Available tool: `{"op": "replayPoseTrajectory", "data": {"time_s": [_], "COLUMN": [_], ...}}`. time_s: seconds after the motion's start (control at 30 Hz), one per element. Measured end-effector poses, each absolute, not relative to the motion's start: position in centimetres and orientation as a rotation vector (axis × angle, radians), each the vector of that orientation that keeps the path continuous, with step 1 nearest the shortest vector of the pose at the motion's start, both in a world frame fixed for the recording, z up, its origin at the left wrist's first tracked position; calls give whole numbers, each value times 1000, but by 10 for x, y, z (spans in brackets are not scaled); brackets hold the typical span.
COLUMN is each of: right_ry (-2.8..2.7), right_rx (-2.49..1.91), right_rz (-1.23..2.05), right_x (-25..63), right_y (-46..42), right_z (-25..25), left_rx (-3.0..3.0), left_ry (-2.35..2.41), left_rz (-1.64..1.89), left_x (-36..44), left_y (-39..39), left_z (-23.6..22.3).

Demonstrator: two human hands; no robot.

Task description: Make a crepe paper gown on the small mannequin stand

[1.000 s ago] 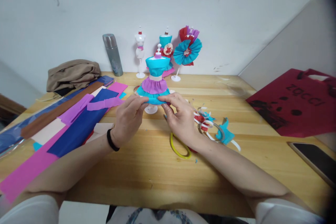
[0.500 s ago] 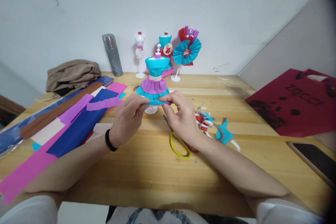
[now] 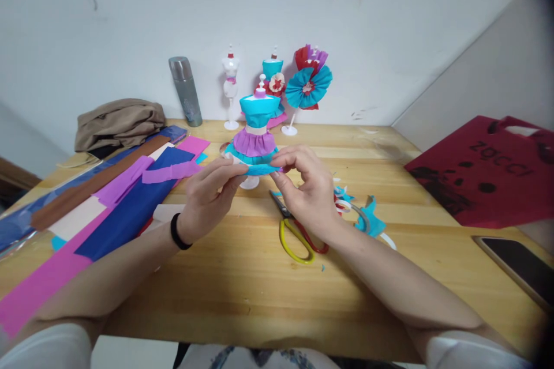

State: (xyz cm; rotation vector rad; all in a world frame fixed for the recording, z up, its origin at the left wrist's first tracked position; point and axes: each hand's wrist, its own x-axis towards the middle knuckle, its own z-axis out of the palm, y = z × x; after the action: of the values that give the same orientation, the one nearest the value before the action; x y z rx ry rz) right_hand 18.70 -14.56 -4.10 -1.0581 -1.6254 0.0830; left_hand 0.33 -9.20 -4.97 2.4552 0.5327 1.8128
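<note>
Between my two hands is a strip of turquoise crepe paper (image 3: 260,170), finely creased along its length. My left hand (image 3: 212,193) pinches its left end between thumb and fingers. The right end is pinched by my right hand (image 3: 303,184). Just behind the strip stands a small dress form (image 3: 255,135) in a turquoise top, a pale waistband, a purple ruffle and a turquoise ruffle; its lower skirt is partly hidden by the strip and hands. Scissors (image 3: 296,239) with yellow and red handles lie beneath my right hand.
Against the wall stand a bare dress form (image 3: 231,86), a decorated one with a turquoise paper flower (image 3: 309,86) and a thermos (image 3: 186,92). Crepe paper sheets (image 3: 134,202) cover the left side. Paper scraps (image 3: 370,216), a red bag (image 3: 485,170) and a phone (image 3: 517,268) lie right.
My right hand has shifted slightly right, uncovering more of the scissors. The turquoise strip has moved a little to the right and stays pinched in both hands.
</note>
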Motion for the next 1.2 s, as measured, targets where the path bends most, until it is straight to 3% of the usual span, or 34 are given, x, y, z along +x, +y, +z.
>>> {"op": "replayPoseTrajectory", "data": {"time_s": [0.5, 0.83, 1.2], "right_ry": [-1491, -1589, -1401], "right_rx": [-944, -1001, -914], "right_rz": [813, 473, 512], "right_x": [187, 192, 182], "right_y": [-146, -141, -145], "right_z": [-35, -44, -45], "left_rx": [2518, 2270, 1550], "left_ry": [481, 512, 582], "left_rz": [1800, 1705, 1465], "left_x": [-4, 1, 10], "left_y": [-87, -87, -109], "left_z": [-50, -49, -37]}}
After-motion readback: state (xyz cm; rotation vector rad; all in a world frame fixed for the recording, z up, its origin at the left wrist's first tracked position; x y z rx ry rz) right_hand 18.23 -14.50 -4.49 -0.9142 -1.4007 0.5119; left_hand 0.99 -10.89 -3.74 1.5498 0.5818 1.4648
